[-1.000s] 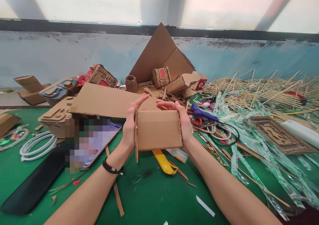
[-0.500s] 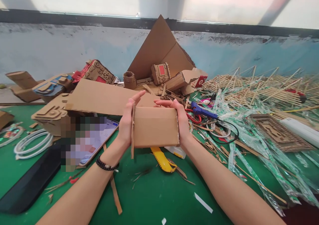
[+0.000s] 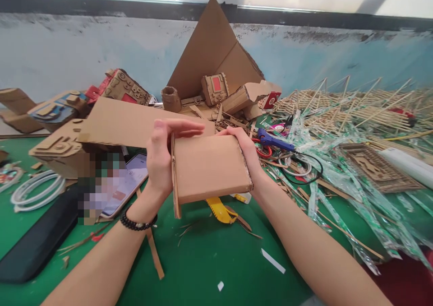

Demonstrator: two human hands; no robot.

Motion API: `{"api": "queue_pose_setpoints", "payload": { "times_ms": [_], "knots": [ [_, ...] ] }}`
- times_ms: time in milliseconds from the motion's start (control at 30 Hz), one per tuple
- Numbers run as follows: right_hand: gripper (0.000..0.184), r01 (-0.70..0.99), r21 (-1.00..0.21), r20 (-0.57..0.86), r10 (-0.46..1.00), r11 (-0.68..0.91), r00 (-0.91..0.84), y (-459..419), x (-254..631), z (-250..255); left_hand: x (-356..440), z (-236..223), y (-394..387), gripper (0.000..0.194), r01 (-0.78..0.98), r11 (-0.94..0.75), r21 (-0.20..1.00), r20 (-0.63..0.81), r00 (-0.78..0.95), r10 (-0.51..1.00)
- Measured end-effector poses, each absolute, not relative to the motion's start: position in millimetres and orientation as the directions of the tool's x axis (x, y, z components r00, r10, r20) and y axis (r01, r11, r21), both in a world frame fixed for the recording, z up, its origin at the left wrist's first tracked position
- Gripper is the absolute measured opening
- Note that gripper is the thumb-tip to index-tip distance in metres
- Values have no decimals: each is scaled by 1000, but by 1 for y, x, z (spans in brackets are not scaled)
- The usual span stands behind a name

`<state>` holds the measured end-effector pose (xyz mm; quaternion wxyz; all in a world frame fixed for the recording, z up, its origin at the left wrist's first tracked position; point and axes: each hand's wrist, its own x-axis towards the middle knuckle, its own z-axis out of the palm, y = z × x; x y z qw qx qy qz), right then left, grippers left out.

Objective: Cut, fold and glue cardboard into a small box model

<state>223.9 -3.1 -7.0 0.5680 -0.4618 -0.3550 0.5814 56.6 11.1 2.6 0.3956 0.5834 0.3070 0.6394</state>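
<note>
A small cardboard box (image 3: 211, 168) is held between my two hands above the green table. My left hand (image 3: 160, 157) presses its left side, where a cardboard panel sticks out below the box's edge; the fingers reach over the far side. My right hand (image 3: 248, 155) grips the right end, fingers curled behind it and partly hidden. Under the box, a yellow utility knife (image 3: 221, 210) lies on the table, partly covered by it. Beyond my left hand is a large flat cardboard sheet (image 3: 128, 123).
A phone (image 3: 130, 184) and a black case (image 3: 40, 234) lie left, near coiled white tubing (image 3: 37, 191). Right are a blue glue gun (image 3: 275, 140), red-handled scissors (image 3: 265, 150), plastic wrappers (image 3: 352, 211) and bamboo sticks (image 3: 338, 105). Cardboard models and a folded cardboard sheet (image 3: 209, 48) stand at the wall.
The box has tilted, its right end now lower and nearer me. My left hand has shifted slightly left and up along its side. The whole view has moved a little downward.
</note>
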Motion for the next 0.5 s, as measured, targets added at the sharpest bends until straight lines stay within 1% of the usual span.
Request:
{"api": "queue_pose_setpoints", "payload": {
  "times_ms": [100, 200, 300, 400, 500],
  "knots": [
    [41, -383, -915, -170, 983, -130, 72, -4, 222, -9, 57, 4, 7, 67, -110, -449, 887, 455, 36, 890],
    [39, -378, -914, -179, 983, -147, 51, -5, 222, -9, 57, 4, 5, 64, -93, -431, 898, 435, 28, 900],
    [37, -388, -904, -208, 978, -182, 26, -8, 221, -5, 59, 5, 3, 60, -122, -404, 907, 409, 20, 912],
    [37, -399, -893, -241, 970, -207, 35, -11, 219, -3, 59, 6, 2, 59, -126, -393, 911, 398, 16, 917],
    [38, -401, -895, -235, 970, -195, 54, -11, 218, -4, 59, 7, 1, 59, -116, -383, 916, 389, 26, 921]
  ]
}}
